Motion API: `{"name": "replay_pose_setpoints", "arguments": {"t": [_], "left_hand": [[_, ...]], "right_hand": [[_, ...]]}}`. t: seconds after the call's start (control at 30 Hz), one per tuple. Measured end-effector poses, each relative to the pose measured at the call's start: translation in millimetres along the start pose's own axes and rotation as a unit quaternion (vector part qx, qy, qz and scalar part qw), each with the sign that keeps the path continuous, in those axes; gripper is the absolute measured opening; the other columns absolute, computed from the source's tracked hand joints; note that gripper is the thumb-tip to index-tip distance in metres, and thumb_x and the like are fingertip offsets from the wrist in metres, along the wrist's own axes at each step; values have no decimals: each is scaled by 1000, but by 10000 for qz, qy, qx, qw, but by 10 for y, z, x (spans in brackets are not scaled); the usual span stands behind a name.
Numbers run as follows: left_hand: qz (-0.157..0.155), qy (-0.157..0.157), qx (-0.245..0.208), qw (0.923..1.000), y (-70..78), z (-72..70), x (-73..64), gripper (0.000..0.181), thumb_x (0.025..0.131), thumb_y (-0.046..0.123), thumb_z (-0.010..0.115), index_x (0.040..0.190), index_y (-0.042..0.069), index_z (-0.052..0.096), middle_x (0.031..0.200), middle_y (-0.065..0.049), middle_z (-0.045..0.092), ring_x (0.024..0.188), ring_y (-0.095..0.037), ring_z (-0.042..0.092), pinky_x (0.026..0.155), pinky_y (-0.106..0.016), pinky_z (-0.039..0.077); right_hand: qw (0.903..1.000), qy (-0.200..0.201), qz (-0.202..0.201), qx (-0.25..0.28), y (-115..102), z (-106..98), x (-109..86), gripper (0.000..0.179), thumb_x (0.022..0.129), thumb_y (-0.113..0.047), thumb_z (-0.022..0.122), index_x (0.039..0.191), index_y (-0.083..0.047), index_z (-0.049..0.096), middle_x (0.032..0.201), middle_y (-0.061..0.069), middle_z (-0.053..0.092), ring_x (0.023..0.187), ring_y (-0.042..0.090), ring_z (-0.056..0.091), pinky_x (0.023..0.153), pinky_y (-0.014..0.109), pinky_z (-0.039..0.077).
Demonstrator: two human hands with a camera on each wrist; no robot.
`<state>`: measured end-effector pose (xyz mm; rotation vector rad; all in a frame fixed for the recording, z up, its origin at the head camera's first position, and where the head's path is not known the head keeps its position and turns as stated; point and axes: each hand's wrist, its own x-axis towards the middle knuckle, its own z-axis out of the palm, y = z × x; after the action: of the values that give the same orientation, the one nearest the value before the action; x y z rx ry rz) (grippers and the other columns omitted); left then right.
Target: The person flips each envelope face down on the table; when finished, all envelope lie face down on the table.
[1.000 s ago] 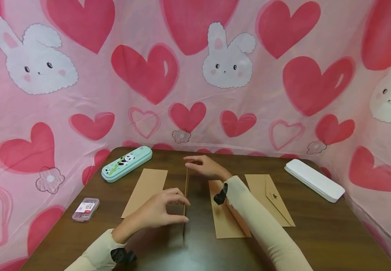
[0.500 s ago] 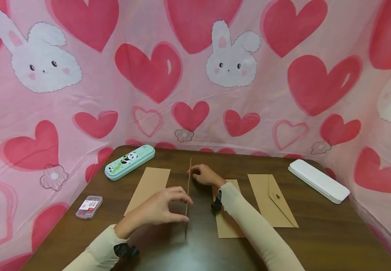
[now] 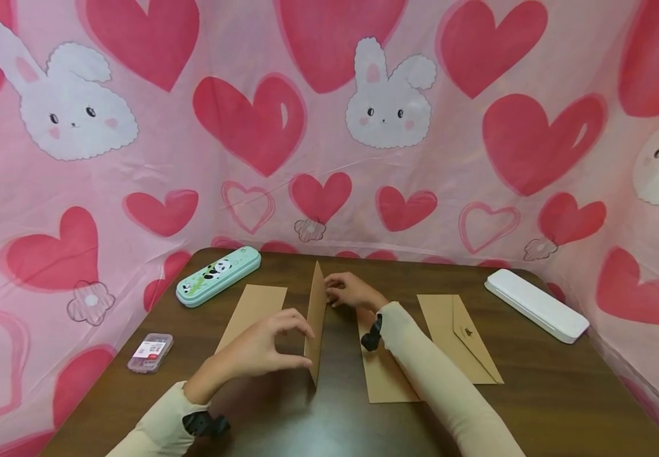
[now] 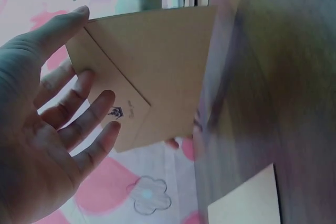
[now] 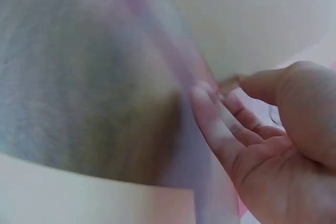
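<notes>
Brown paper envelope (image 3: 319, 317) upright, long axis running away, between left hand (image 3: 261, 346), loosely spread and gripless beside its near half, and right hand (image 3: 356, 292) farther along, its grip unclear.

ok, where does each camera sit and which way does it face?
Head: on the head, looking forward and down at the table and upright envelope; left hand, right hand and both sleeves show.
Left wrist: on that wrist, facing the envelope's flap; left hand shows, palm side.
Right wrist: on that wrist, facing that hand's work; right hand shows, palm side, much else blurred.
Shared: head and left wrist both show the left hand and upright envelope.
</notes>
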<state>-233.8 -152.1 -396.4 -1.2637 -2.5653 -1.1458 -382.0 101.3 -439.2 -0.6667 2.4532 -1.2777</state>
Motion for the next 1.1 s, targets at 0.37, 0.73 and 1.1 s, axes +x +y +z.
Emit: {"name": "replay_pose_setpoints", "arguments": {"t": [0.37, 0.73, 1.1], "left_hand": [[-1022, -311, 520, 9929, -61, -227, -119, 66, 85, 49, 82, 140, 17, 65, 122, 9, 65, 112, -12, 60, 96, -37, 52], [-1336, -1341, 1031, 9765, -270, -144, -121, 75, 87, 49, 79, 144, 4, 59, 119, 2, 66, 93, -15, 57, 79, -25, 46], [-1177, -1630, 1679, 9651, -420, -11, -147, 45, 83, 43, 85, 112, 11, 74, 91, 3, 66, 95, -15, 46, 76, -28, 41]], "right_hand": [[9875, 535, 47, 1482, 194, -421, -186, 31, 100, -9, 65, 129, 3, 66, 103, 8, 71, 83, 15, 71, 78, 32, 62], [9947, 919, -29, 470, 133, -245, -185, 25, 95, -16, 74, 118, -5, 75, 114, 14, 75, 75, 15, 70, 69, 30, 60], [9779, 546, -549, -1943, 117, 50, -117, 14, 92, -11, 76, 105, -7, 79, 112, 11, 70, 103, 25, 67, 90, 39, 57]]}}
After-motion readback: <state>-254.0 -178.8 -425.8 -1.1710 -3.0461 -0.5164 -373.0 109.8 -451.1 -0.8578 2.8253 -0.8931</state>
